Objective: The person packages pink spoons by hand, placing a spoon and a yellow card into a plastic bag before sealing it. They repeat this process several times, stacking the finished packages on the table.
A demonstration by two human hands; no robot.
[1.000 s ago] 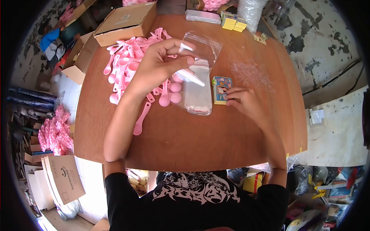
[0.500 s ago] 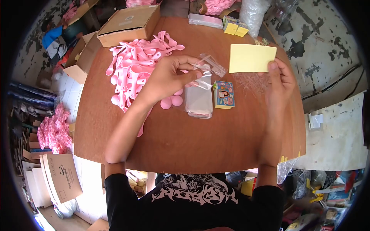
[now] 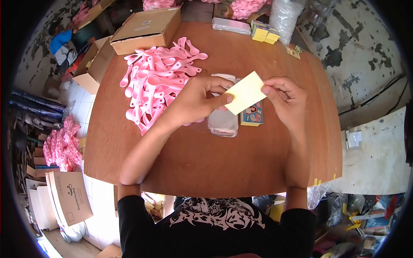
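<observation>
A plain yellow card [image 3: 245,93] is held up between both hands, tilted. My left hand [image 3: 202,99] pinches its lower left edge; whether the clear bag is still in those fingers is hidden. The fingers of my right hand [image 3: 286,96] are closed at the card's upper right corner. Beneath the card are a stack of clear plastic bags [image 3: 223,124] and, beside it, a stack of printed cards [image 3: 254,116], partly covered. A heap of pink spoons [image 3: 150,81] lies left of my left hand.
A closed cardboard box [image 3: 146,28] stands at the back left of the table [image 3: 215,172]. Farther back are a flat plastic pack [image 3: 231,26], yellow card stacks [image 3: 264,32] and a large clear bag [image 3: 285,19]. A person [image 3: 63,45] is at the far left.
My right hand has brought the yellow card left and down to my left hand, and it now tilts. The clear bag seen at my left fingers no longer shows clearly.
</observation>
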